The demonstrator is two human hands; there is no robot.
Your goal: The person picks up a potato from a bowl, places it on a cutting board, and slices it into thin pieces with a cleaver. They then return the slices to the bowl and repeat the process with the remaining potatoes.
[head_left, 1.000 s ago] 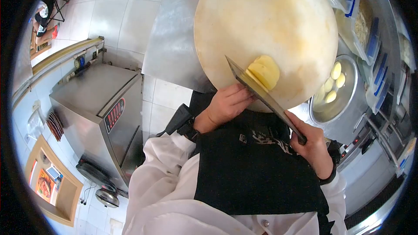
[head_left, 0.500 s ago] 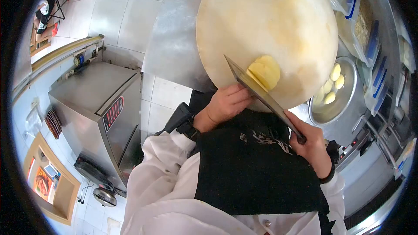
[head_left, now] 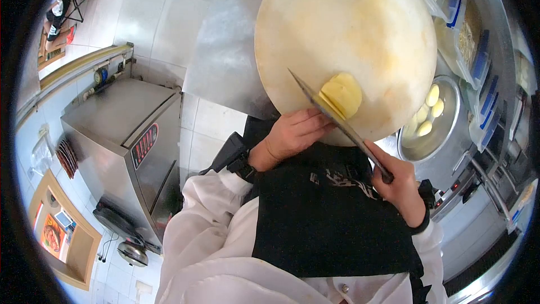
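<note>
My right hand (head_left: 400, 184) grips the handle of a cleaver (head_left: 350, 130) near the front of a round cutting board (head_left: 315, 22). Its blade slants toward the upper left and stands on edge. Beyond the blade, thin yellow potato slices (head_left: 342, 94) overlap in a small stack. My left hand (head_left: 297, 134) lies on the near side of the blade, its fingers curled and pressed together at the potato. The part of the potato under those fingers is mostly hidden by the hand and blade.
Right of the board, a metal bowl (head_left: 457, 129) holds several peeled potatoes (head_left: 433, 95) in liquid. Clear tubs (head_left: 464, 45) with blue edges line the far right. A steel cabinet (head_left: 115, 115) stands at left on the tiled floor. Another person's leg (head_left: 54, 19) shows at upper left.
The cleaver blade has tilted more upright, and its near face shows less. My left fingers have shifted slightly right along the blade. The slices stay nearly in place.
</note>
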